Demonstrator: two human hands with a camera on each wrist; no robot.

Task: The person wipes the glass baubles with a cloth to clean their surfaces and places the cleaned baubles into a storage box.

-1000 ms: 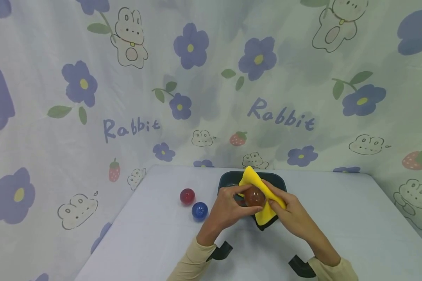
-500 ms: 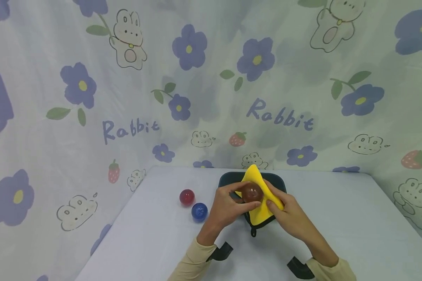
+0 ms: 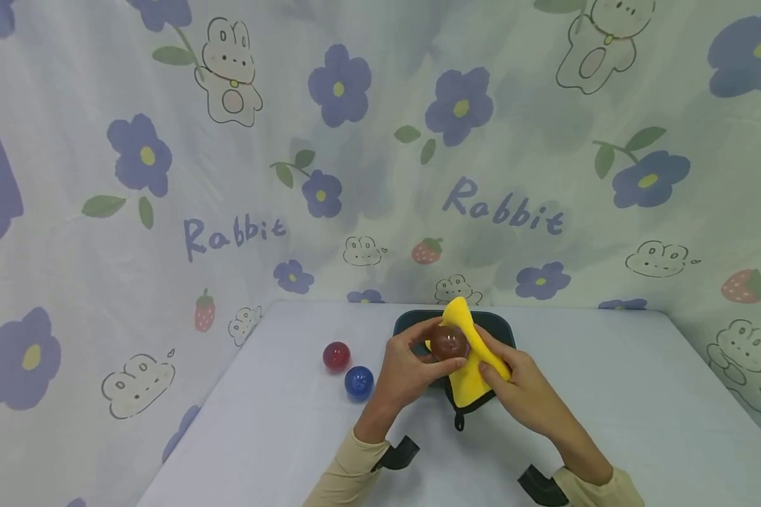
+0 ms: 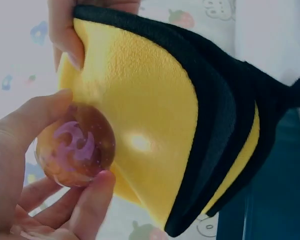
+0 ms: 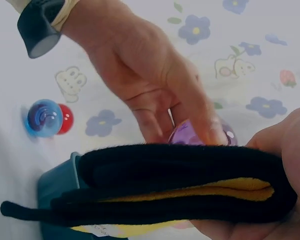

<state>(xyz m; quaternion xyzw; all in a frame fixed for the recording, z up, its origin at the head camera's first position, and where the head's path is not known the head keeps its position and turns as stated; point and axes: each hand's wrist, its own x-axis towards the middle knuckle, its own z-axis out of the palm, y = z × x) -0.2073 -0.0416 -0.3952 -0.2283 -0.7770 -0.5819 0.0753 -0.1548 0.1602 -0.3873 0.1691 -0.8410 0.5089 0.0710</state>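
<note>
My left hand [image 3: 406,370] pinches a clear brownish ball [image 3: 449,343] between thumb and fingertips; in the left wrist view a purple swirl mark shows on the ball [image 4: 75,145]. My right hand [image 3: 526,384] grips a folded yellow cloth [image 3: 472,384] with black edging and a hanging loop. The cloth stands right against the ball's right side. Both are held above a dark teal bin [image 3: 412,319], whose inside is mostly hidden by the hands and cloth. In the right wrist view the cloth's dark folded edge [image 5: 165,210] covers much of the ball.
Left of the bin, a red ball [image 3: 337,357] and a blue ball [image 3: 359,383] lie close together on the white table [image 3: 260,436]. A patterned curtain [image 3: 368,162] with flowers and rabbits hangs behind the table and along its sides.
The ball in my left hand has shifted slightly left and up and stands out more from the cloth. The cloth's upper corner has folded over, and its loop has come into view below.
</note>
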